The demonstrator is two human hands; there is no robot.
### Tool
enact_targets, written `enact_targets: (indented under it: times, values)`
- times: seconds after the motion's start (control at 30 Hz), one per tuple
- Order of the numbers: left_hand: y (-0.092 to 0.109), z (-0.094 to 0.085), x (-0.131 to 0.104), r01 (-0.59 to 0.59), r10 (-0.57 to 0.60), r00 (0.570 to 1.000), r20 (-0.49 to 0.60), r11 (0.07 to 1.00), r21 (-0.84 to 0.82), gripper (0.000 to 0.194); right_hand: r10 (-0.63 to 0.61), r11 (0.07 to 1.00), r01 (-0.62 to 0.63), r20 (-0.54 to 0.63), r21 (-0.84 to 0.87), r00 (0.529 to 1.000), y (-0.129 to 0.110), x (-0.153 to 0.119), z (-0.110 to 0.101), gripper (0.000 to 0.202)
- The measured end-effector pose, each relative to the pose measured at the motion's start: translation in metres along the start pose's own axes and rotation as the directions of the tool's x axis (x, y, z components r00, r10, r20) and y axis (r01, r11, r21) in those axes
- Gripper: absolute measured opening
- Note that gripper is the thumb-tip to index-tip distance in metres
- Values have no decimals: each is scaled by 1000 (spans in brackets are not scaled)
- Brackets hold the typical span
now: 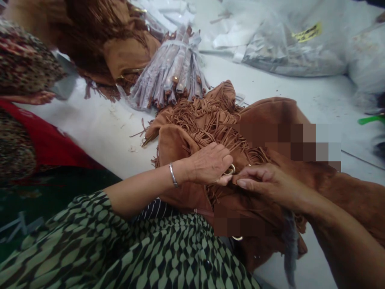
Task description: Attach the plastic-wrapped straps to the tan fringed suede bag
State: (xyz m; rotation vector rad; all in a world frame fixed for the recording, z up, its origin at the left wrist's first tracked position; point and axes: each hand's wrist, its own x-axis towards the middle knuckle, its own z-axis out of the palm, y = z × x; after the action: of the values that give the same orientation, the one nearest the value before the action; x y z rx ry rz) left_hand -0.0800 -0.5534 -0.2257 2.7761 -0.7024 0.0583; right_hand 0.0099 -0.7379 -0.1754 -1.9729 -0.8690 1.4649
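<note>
1. Brown fringed leather heap (177,138): centre of the head view, on the white table (99,124), right in front of the wearer. Looks like bag pieces; can't tell how many.
2. Fringe (204,124): thin strips, tangled, across the heap's middle, just beyond the hands. Patches on the heap's right side and lower part are pixelated, unreadable.
3. Gold ring (231,169): at the left hand's fingertips, partly hidden by them.
4. Left hand (209,162): fingers curled in, pinching the ring. Silver bracelet (172,175) on wrist.
5. Right hand (261,180): thumb and fingers pressed together on a small brown strap end (235,179), just beside the ring. Can't tell if strap and ring touch.
6. Grey wrapped strip (290,249): hangs below right wrist; upper end hidden.
7. Second gold ring (237,238): lower edge of heap, near the wearer's green-and-black patterned top (168,249).
8. Metal clasp (144,140): heap's left tip.
9. Bundle of plastic-wrapped straps (180,68): tied near its far end, flared toward wearer, just behind the heap.
10. More brown leather goods (129,56): left of bundle, upper left.
11. Co-worker at left edge: spotted sleeve (27,60), blurred hand (40,97), red cloth (51,136) below it.
12. Clear plastic bags (288,52): far right of table, one with yellow label (306,33).
13. Bright green object (371,120): right edge, too blurred to identify.
</note>
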Motion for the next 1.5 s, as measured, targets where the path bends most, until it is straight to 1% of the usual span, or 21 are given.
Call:
enact_targets:
  times: [0.2,0.33,0.47,0.53,0.6,0.67,0.83,0.9,0.97,1.03,1.1,1.2,1.27,1.3,1.33,1.4,1.43,1.5]
  values:
    - [-5,3,-1,-29,29,1000,0,999,-26,28,26,999,-26,4,-24,1000,-3,6,-1,43]
    - [-6,4,-2,-38,38,999,-8,999,-35,26,56,998,-58,-58,-37,997,-6,9,3,42]
    - [-7,5,-2,-66,67,997,26,997,-40,26,122,992,-119,-121,31,985,-6,15,8,39]
    - [-8,5,-2,-83,85,996,34,995,-47,26,160,985,-151,-125,78,979,-5,19,9,39]
    - [-10,6,-2,-99,101,994,34,993,-59,27,180,977,-164,-109,134,978,-3,24,8,39]
    - [-12,8,-2,-118,121,992,33,991,-69,29,190,959,-169,-74,226,979,-2,28,7,39]
    - [-19,11,-4,-175,179,984,22,978,-117,29,210,847,-211,57,488,976,-4,40,-1,38]
    - [-21,11,-4,-184,185,983,-4,973,-136,33,197,802,-220,102,555,975,-5,45,-6,36]
    - [-23,9,-4,-189,188,982,-20,970,-155,37,158,781,-222,160,584,975,-3,49,-12,33]
    - [-24,5,-5,-157,155,988,-29,975,-156,39,116,783,-221,212,582,970,0,51,-18,32]
    - [-22,3,-7,-65,61,997,-40,991,-117,38,92,784,-212,228,584,969,2,51,-21,32]
    - [-17,3,-11,93,-94,994,-63,995,-19,35,104,774,-210,207,597,973,-2,48,-21,31]
    - [-15,5,-13,149,-147,987,-59,988,29,32,134,757,-215,176,617,975,-8,47,-16,32]
    - [-16,7,-14,154,-152,987,-52,987,39,31,154,745,-219,157,630,976,-11,46,-13,33]
    - [-17,9,-15,142,-140,989,-42,989,41,29,174,729,-220,136,648,975,-13,46,-10,34]
    - [-21,13,-15,77,-76,997,-32,997,23,27,204,695,-227,116,682,972,-15,47,-4,35]
    - [-23,15,-15,36,-35,999,-34,999,10,27,208,678,-232,120,698,971,-13,49,-1,34]
    - [-28,18,-15,-38,37,998,-45,999,-13,27,183,638,-243,163,731,969,-5,56,3,35]
